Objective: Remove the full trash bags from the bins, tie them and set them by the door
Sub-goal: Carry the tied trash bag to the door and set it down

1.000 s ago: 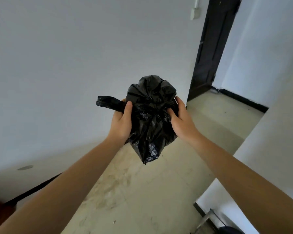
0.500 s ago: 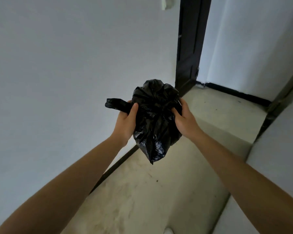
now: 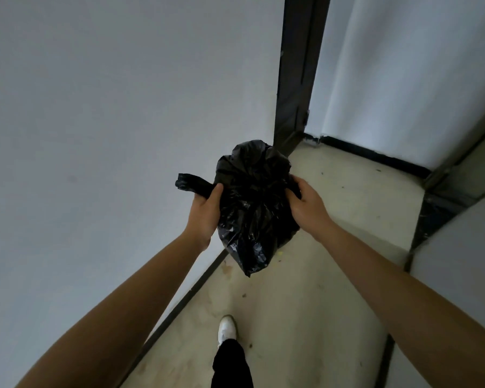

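A full black trash bag (image 3: 252, 208) hangs in the air in front of me, held between both hands above the floor. My left hand (image 3: 203, 217) grips its left side, thumb over a twisted plastic tail that sticks out to the left. My right hand (image 3: 305, 204) grips the bag's right side, fingers curled into the plastic. The bag's top is bunched and its pointed bottom hangs free. A dark door frame (image 3: 294, 79) stands just beyond the bag.
A white wall (image 3: 109, 121) runs along the left with a dark baseboard (image 3: 179, 306). The pale stained floor (image 3: 305, 303) leads through the doorway. Another dark frame corner (image 3: 437, 208) juts in at right. My white shoe (image 3: 227, 329) and dark trouser leg step forward below.
The view has tilted down and moved closer to the doorway. The bag stays in both hands with the same hold. My foot has come into view below.
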